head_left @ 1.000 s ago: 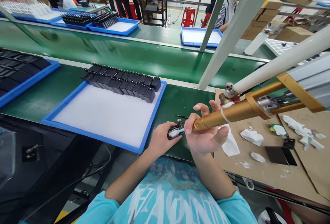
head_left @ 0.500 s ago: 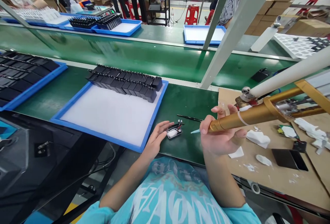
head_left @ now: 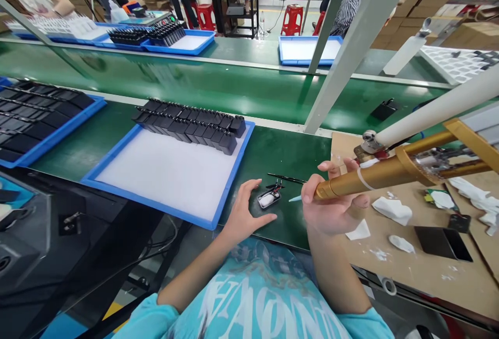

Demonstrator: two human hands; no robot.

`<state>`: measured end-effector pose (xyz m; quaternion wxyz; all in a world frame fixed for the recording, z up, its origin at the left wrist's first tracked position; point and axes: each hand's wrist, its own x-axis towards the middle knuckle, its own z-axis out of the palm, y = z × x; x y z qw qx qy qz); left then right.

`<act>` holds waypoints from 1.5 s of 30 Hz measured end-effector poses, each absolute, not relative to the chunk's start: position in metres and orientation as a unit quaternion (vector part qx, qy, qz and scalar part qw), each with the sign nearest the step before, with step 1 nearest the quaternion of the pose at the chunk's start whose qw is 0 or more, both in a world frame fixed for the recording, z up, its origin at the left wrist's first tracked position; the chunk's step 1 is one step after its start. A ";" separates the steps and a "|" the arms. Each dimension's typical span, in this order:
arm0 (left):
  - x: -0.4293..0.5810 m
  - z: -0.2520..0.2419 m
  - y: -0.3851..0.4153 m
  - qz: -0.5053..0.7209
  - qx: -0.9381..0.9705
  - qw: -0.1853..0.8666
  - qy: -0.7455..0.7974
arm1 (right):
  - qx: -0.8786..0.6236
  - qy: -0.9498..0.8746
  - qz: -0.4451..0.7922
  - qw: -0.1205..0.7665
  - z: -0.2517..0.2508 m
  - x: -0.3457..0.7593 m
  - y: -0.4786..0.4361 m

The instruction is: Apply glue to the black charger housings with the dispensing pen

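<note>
A small casing (head_left: 268, 199) lies on the green surface (head_left: 283, 152), just right of the left hand (head_left: 244, 214), the nearer, its grip spread and empty; the casing's long axis slants away rightward. The right hand (head_left: 331, 211) holds a gold dispenser (head_left: 378, 174). The blue tray (head_left: 167, 172) carries black boxes (head_left: 189, 127) along its far side

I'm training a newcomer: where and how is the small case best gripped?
Probably by the outer walls at its left end, coming from the left: the small case lies open side up, white filling exposed, wires toward its far right, and the nozzle points in from the right.
</note>
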<state>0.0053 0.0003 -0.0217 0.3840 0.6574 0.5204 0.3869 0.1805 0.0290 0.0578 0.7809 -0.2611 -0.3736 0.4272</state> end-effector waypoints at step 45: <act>0.024 -0.015 0.043 0.408 0.714 0.352 0.447 | -0.221 -0.371 0.432 0.792 0.054 0.185 0.030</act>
